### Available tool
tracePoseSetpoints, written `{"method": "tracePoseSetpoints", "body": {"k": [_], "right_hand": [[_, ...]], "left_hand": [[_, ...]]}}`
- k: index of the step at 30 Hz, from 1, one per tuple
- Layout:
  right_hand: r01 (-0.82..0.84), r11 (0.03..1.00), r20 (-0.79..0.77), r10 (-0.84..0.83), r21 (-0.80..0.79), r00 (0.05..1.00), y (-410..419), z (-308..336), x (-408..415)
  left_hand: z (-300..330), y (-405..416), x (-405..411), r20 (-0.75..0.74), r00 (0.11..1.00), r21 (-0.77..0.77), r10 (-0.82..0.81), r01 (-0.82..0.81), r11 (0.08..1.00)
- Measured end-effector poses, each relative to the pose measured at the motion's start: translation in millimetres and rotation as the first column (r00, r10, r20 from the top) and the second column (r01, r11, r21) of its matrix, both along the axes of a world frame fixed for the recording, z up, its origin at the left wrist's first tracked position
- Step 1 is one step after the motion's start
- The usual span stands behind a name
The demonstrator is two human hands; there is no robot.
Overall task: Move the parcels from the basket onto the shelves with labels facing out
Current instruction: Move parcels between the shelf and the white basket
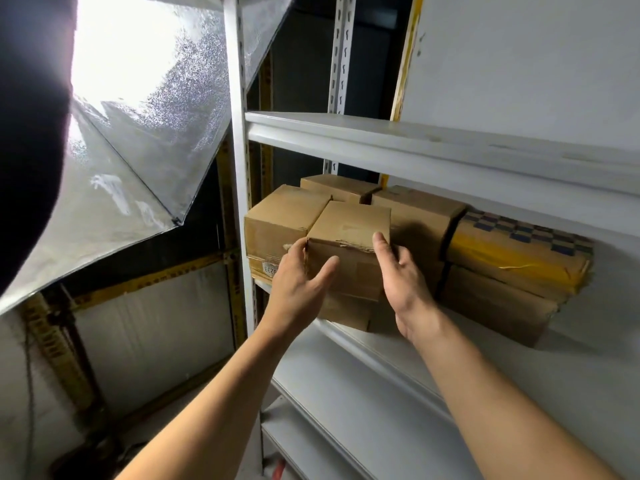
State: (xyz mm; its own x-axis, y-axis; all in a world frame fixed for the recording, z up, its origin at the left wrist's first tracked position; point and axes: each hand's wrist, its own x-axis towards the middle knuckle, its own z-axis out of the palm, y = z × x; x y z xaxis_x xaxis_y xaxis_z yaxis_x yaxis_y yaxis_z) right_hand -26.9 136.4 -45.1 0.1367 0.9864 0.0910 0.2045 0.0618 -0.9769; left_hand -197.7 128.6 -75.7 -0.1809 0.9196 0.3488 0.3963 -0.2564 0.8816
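Note:
A small brown cardboard box (349, 230) with a torn tape edge sits on top of another box (346, 311) at the front left of the middle shelf (346, 375). My left hand (298, 289) holds its left corner, with the fingers on the side and the thumb across the front. My right hand (405, 282) holds its right corner, thumb up along the front edge and fingers round the side. No label shows on the box's front. The basket is out of view.
A box with a round sticker (277, 220) stands just to the left, and more boxes stand behind. A yellow-taped checkered parcel (512, 251) lies on a brown one to the right. An upper shelf (415, 143) spans above. A bright silver softbox light (138, 133) hangs to the left of the rack post (239, 168).

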Motion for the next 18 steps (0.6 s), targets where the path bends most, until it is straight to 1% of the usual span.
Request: {"method": "tracePoseSetpoints", "body": {"k": [3, 5, 9, 11, 14, 18], "right_hand": [[0.046, 0.999, -0.028, -0.046, 0.006, 0.999, 1, -3, 0], [0.038, 0.997, -0.064, -0.034, 0.065, 0.997, 0, -4, 4], [0.025, 0.982, -0.147, 0.003, 0.187, 0.989, -6, -9, 21], [0.034, 0.977, -0.195, 0.008, 0.21, 0.981, -13, -13, 33], [0.095, 0.96, -0.24, -0.03, 0.265, 0.97, -31, -19, 49], [0.145, 0.947, -0.231, -0.079, 0.285, 0.97, -58, -36, 75]], "left_hand": [[3, -5, 9, 0.113, 0.993, 0.021, -0.036, 0.034, 0.999], [5, -8, 16, 0.217, 0.974, 0.017, -0.068, 0.066, 0.998], [6, -14, 26, 0.366, 0.927, 0.016, -0.076, 0.076, 0.997], [6, -17, 31, 0.43, 0.897, -0.006, -0.102, 0.116, 0.993], [5, -19, 40, 0.461, 0.869, -0.045, -0.181, 0.227, 0.973], [-5, -24, 66, 0.44, 0.826, -0.02, -0.353, 0.402, 0.915]]}}
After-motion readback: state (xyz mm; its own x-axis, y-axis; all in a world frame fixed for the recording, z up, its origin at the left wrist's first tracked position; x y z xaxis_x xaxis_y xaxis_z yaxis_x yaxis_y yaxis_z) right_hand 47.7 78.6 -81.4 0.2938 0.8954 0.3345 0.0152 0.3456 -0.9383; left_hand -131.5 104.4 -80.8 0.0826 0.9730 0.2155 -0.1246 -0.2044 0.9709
